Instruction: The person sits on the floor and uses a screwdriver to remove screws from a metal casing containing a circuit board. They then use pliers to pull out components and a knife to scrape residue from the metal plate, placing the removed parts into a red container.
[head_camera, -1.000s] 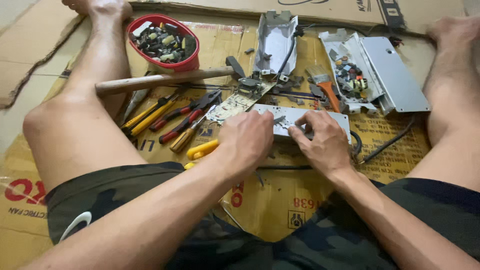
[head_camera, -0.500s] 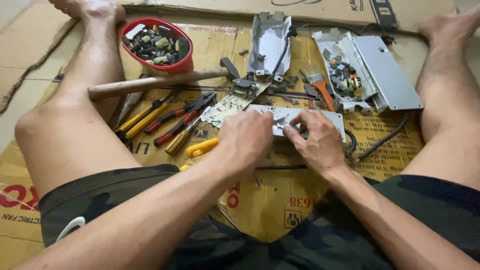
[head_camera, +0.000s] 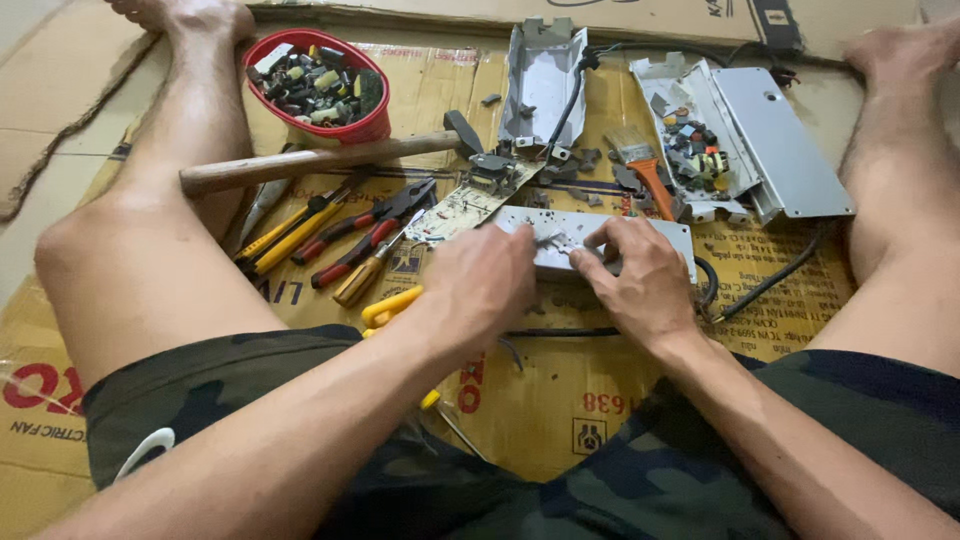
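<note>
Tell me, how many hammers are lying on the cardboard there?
1. The wooden-handled hammer lies crosswise just below the red bowl, above the row of pliers. Another could be hidden under the person's arms, but none shows.

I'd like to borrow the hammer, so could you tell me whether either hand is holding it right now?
No, the hammer lies on the cardboard beyond the pliers, while the left hand and right hand both rest on the grey metal case.

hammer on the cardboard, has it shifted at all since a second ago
No. The hammer lies as before, its head beside the grey metal casing, its handle end under the red bowl.
</note>
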